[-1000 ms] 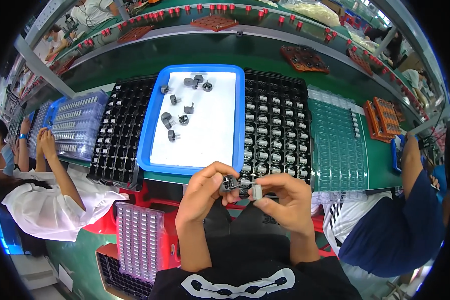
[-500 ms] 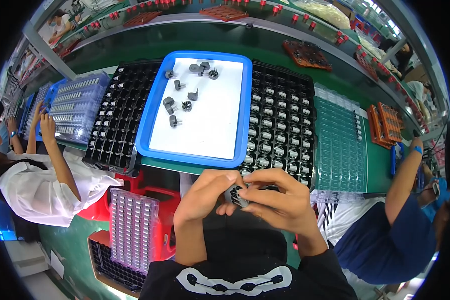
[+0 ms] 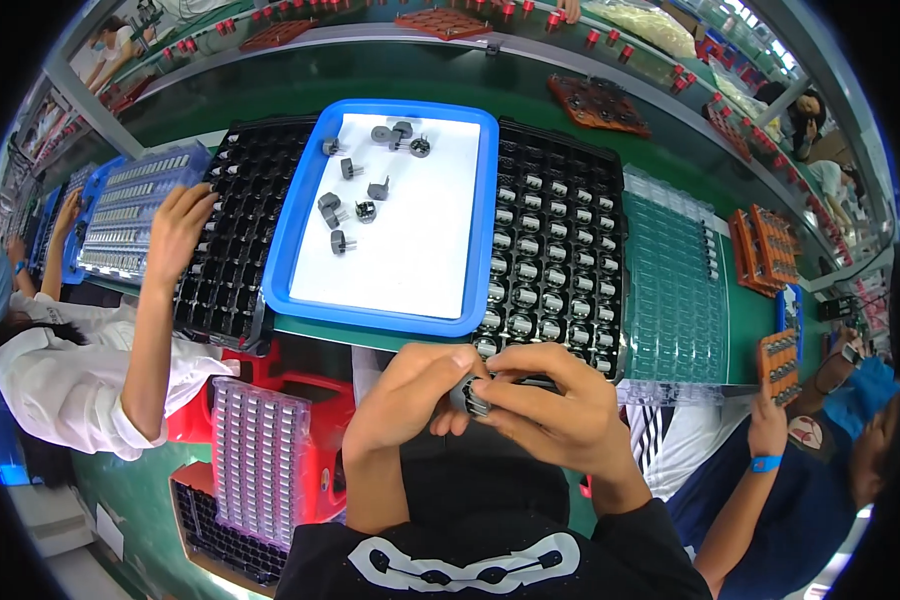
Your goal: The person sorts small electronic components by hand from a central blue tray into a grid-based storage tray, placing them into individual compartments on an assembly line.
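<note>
Just in front of the blue tray point(image 3: 483, 200), my left hand point(image 3: 400, 395) and my right hand point(image 3: 560, 405) meet around a small round grey part point(image 3: 473, 398) with dark and metal pieces on its end. My left thumb and fingers grip its side; my right thumb and fingertips pinch at the end facing right. My fingers cover much of it. On the tray's white sheet point(image 3: 400, 265) lie several loose grey round parts point(image 3: 367, 211) with pins, grouped toward the far left. To the right, a black tray point(image 3: 560, 250) holds rows of small silver cylinders.
Left of the blue tray is another black tray point(image 3: 240, 230), with a co-worker's hand point(image 3: 182, 225) over it. At right are a clear tray point(image 3: 675, 280) and orange racks point(image 3: 765, 250). Below left, a pink-tinted tray point(image 3: 260, 460) rests against a red stool point(image 3: 320, 480).
The part between my hands has turned slightly; my grip stays alike. The left co-worker's hand has moved right to the black tray. The right co-worker now holds up an orange rack.
</note>
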Motion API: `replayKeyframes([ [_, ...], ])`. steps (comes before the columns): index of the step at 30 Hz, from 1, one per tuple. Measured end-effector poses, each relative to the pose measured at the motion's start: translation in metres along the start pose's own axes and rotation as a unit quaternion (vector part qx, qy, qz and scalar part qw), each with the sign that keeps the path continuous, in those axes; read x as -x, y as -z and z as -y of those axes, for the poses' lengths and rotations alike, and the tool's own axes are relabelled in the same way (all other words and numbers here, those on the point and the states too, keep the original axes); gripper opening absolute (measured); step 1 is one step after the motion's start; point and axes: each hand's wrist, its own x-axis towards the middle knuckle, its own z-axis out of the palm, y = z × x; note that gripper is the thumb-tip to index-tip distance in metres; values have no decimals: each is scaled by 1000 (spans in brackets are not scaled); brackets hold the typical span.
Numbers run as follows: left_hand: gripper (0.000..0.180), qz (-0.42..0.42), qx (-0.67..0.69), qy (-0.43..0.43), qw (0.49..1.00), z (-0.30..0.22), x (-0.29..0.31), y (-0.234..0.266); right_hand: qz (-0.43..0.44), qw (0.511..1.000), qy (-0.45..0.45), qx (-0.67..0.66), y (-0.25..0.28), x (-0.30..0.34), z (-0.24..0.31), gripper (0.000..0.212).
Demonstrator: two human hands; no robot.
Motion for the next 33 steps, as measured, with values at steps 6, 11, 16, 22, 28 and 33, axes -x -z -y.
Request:
replayKeyframes([
  [6,40,-17,-2,1,1000,5,-3,-1,-15,1000,-3,16,-5,2,-2,41],
  [11,35,-28,16,-36,999,6,-9,-5,-45,997,-39,51,-11,0,-1,41],
  [16,29,-66,49,-56,995,8,-17,-11,-96,991,-22,90,-19,3,-17,34],
  [22,36,-158,-16,-86,984,22,-30,10,-94,989,-28,114,2,-35,-83,23],
  [28,27,-200,-19,-124,972,17,-28,21,-66,978,-22,199,23,-98,-202,20],
  [33,22,-239,-10,-121,963,19,-26,37,-28,969,23,245,11,-103,-229,17],
])
